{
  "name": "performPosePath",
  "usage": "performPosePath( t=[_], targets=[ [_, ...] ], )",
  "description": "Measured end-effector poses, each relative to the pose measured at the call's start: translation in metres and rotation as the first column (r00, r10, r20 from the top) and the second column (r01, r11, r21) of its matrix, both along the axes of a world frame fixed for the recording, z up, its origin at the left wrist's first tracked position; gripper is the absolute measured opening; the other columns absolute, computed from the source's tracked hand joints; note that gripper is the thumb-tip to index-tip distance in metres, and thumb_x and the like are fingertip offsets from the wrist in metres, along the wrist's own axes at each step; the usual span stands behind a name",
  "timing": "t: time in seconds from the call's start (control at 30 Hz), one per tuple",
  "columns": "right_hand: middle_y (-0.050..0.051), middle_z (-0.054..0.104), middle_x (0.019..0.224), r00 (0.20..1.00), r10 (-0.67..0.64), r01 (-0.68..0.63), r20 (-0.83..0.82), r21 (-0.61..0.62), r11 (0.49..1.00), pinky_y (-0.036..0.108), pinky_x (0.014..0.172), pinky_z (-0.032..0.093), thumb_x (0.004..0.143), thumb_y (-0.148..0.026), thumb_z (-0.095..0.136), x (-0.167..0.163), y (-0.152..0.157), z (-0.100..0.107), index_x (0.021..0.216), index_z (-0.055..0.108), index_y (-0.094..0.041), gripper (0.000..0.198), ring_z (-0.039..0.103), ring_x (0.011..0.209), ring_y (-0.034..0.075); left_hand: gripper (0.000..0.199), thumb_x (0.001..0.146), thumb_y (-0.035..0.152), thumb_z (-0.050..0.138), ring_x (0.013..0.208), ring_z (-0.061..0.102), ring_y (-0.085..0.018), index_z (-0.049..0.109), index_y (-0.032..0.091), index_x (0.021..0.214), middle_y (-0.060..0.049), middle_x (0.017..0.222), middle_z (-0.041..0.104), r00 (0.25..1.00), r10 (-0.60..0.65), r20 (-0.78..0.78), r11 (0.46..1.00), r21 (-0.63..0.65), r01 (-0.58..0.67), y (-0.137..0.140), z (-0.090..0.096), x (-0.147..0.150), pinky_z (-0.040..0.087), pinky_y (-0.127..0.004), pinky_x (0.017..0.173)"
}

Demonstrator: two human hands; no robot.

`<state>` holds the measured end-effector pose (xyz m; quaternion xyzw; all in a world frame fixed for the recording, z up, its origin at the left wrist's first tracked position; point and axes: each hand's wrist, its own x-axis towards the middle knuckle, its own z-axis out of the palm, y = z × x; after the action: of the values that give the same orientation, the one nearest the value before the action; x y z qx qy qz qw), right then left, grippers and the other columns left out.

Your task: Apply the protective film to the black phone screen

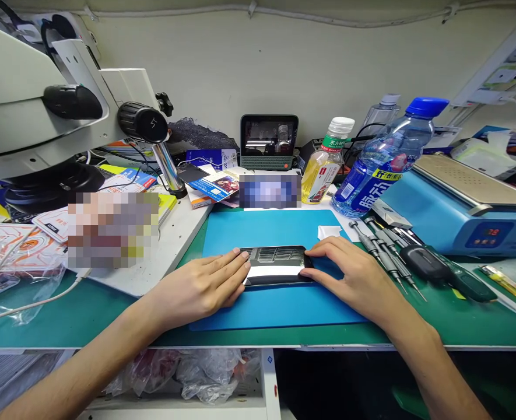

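Observation:
A black smartphone [279, 259] with a glossy face lies lengthwise on a blue work mat [275, 309]. Bright wall light reflects as a white band along its near half. My left hand [209, 283] rests palm down over the phone's left end, fingers stretched out side by side on the surface; its thumb is mostly hidden. At the other end, my right hand [345, 271] grips the phone's right edge, index finger at the far corner and thumb at the near one. A small white piece of paper [329, 231] lies on the mat just beyond the right hand.
A microscope [34, 111] stands at left on a white base [183, 233]. Behind the mat are a small display [269, 143] and two drink bottles, one yellow [321, 172], one blue [371, 169]. Screwdrivers [382, 251] and a blue heating station [471, 204] are at right.

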<state>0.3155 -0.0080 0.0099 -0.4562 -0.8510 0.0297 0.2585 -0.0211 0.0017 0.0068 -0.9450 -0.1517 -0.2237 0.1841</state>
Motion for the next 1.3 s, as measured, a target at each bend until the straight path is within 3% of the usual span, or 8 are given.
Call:
performPosePath(
  t=[1.3],
  targets=[
    [0.008, 0.073, 0.110, 1.000, -0.016, 0.015, -0.027, -0.028, 1.000, 0.045, 0.091, 0.057, 0.100, -0.049, 0.067, -0.0017, -0.0001, 0.0018, 0.109, 0.067, -0.025, 0.026, 0.070, 0.105, 0.029, 0.030, 0.109, 0.014, 0.051, 0.128, 0.071, -0.031, 0.066, 0.001, 0.131, -0.020, 0.131, 0.076, 1.000, 0.012, -0.007, 1.000, -0.021, -0.013, -0.0023, 0.0004, -0.0018, 0.062, -0.042, 0.108]
  ],
)
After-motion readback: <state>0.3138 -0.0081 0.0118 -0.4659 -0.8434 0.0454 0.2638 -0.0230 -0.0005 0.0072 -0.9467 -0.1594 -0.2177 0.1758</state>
